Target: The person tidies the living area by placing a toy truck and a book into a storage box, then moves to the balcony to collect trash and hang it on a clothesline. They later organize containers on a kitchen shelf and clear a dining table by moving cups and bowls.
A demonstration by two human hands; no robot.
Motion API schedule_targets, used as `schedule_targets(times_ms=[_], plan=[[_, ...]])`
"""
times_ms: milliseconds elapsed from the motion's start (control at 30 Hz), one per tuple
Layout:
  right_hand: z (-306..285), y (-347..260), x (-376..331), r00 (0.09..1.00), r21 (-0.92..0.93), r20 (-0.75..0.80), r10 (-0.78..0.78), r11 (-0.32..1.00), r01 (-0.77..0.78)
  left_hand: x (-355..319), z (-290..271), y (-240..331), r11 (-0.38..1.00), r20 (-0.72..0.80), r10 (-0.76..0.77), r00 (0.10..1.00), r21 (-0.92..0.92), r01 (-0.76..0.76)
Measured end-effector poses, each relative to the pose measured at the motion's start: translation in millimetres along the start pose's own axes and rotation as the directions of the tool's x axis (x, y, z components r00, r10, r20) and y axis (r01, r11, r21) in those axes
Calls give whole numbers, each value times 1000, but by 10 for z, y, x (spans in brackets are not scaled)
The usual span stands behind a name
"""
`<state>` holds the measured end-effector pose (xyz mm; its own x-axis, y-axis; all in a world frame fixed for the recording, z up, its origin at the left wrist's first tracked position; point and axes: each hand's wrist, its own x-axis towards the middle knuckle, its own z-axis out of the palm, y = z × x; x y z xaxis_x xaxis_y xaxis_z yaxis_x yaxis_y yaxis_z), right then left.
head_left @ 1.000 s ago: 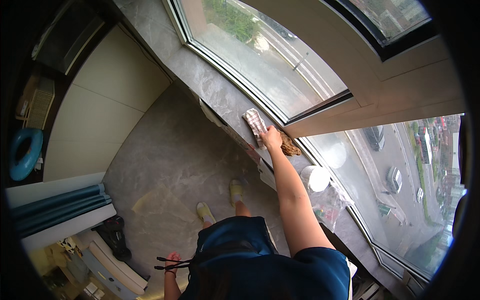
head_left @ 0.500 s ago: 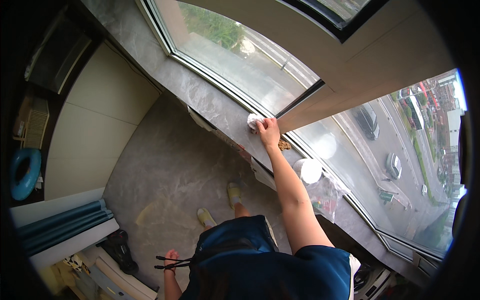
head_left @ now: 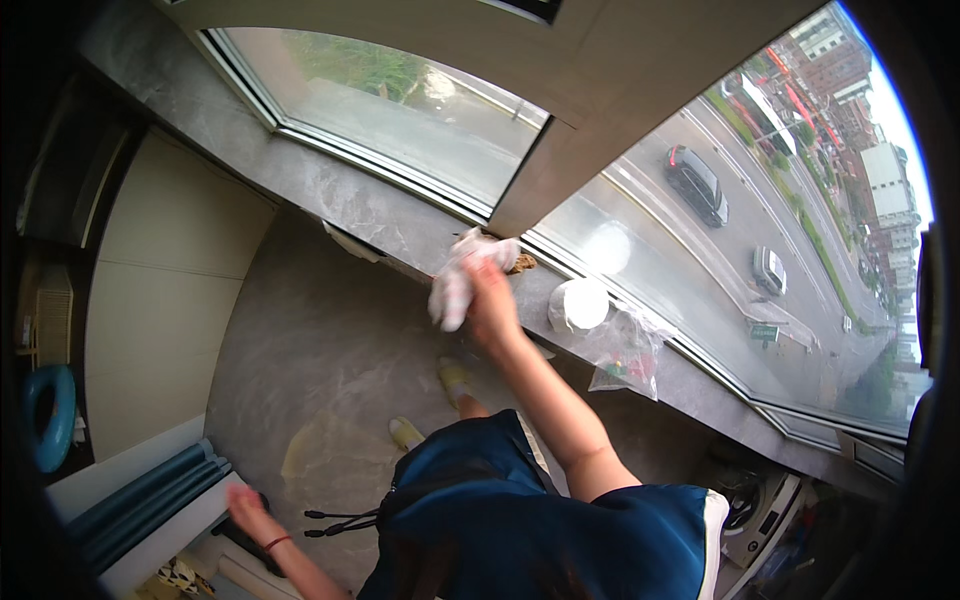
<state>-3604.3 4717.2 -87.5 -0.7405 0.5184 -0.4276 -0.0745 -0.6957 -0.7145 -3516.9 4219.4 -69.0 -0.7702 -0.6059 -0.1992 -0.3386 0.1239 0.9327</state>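
My right hand (head_left: 490,305) is closed around a crumpled white cloth (head_left: 455,290) with pinkish patches. It holds the cloth up near the inner edge of the grey marbled window sill (head_left: 385,218), and part of the cloth hangs down. Just beyond that hand, a small brown clump (head_left: 523,263) lies on the sill by the window frame. Out to the left, low over the floor, is my left hand (head_left: 255,515) with a red band at the wrist. Motion smears its fingers, and I see nothing held in it.
Along the sill to the right stand a white round tub or roll (head_left: 580,305) and a clear plastic bag (head_left: 625,350). A beige window post (head_left: 570,150) separates two panes. A washing machine (head_left: 760,515) sits at lower right; blue-green rolls (head_left: 150,490) and a blue ring (head_left: 52,420) are left.
My right hand has drawn the cloth back from the window frame toward me, and the cloth now hangs looser and larger. My left hand has swung outward to the left. The view has shifted.
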Motion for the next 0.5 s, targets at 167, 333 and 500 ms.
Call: schedule_targets(times_ms=[167,333,500], plan=[[598,-87,-1250,711,-457,691,133,842,287,-1256,1126,1724,896,798,21,603,-283,343],[752,-139,-1679,365,-238,930,-54,667,706,-1591,1688,1593,772,841,-119,528,-256,582],[-299,-284,-924,817,-770,325,-476,368,521,-1410,1622,1382,730,740,-168,652,-351,587]])
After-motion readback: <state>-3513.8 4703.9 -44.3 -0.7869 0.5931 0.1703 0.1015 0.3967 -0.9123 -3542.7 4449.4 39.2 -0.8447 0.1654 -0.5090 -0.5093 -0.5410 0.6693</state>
